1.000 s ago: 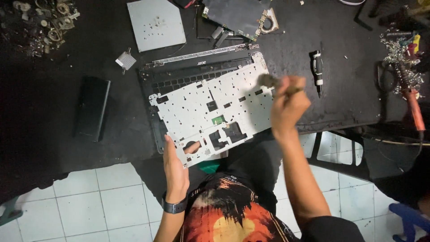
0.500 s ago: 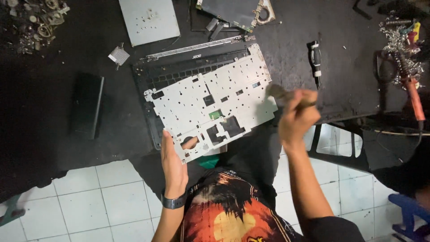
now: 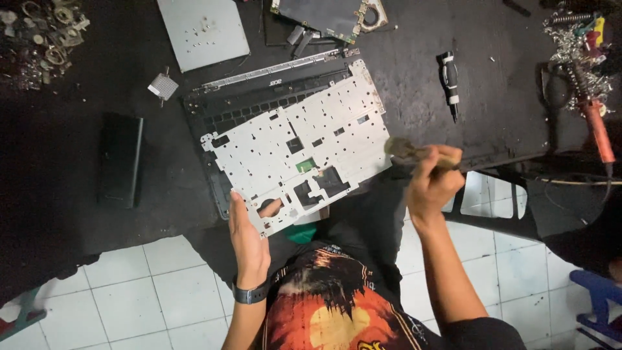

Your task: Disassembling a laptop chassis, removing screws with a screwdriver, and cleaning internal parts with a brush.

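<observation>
A white perforated metal keyboard backplate (image 3: 304, 146) lies tilted over a black laptop palmrest with keys (image 3: 227, 116) on the dark workbench. My left hand (image 3: 249, 233) grips the plate's near left edge, thumb showing through a cut-out. My right hand (image 3: 431, 185) is closed on a small brush (image 3: 405, 150) whose bristle head hovers just off the plate's right edge, near the bench's front edge.
A black screwdriver (image 3: 450, 81) lies right of the laptop. A grey metal panel (image 3: 202, 29) and a circuit board (image 3: 327, 13) sit at the back. A black battery (image 3: 120, 159) lies left. A soldering iron (image 3: 596, 126) and loose parts (image 3: 42, 39) occupy the corners.
My right hand with the brush has pulled back from the plate's right side toward me, past the bench edge. My left hand keeps its grip on the plate.
</observation>
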